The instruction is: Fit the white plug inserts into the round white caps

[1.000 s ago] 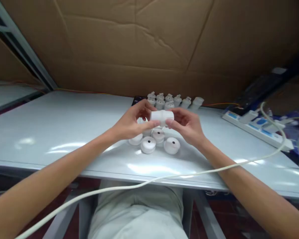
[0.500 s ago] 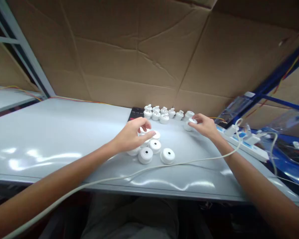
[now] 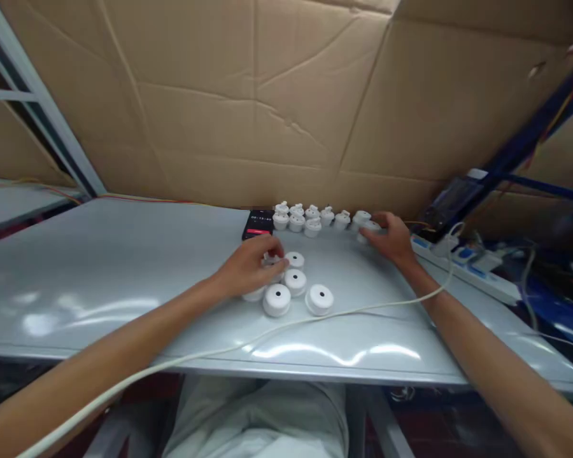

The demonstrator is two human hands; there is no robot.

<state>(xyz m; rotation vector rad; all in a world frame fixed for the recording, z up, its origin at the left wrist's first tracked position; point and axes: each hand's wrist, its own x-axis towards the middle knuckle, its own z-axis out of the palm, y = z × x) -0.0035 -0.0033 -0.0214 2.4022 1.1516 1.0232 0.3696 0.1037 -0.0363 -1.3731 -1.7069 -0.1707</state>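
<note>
Presently your left hand (image 3: 249, 268) lies palm-down on the caps (image 3: 277, 300) clustered mid-table (image 3: 100, 273). Its fingers curl together over one cap; whether they pinch it is hidden beneath them. Three caps show whole at 4 o'clock of that hand, and one at 6 o'clock is half covered. Your right hand (image 3: 390, 239) sits at 2 o'clock of the cluster, fingers drawn together, tips touching the end piece (image 3: 365, 226) of the back row (image 3: 305, 219). Blur prevents confirming a grip. A phone (image 3: 259, 224) lies at 9 o'clock of the row, its screen unreadable. A cable (image 3: 344, 312) crosses your right forearm. The power strip (image 3: 472, 270) at 3 o'clock is blurred.
</note>
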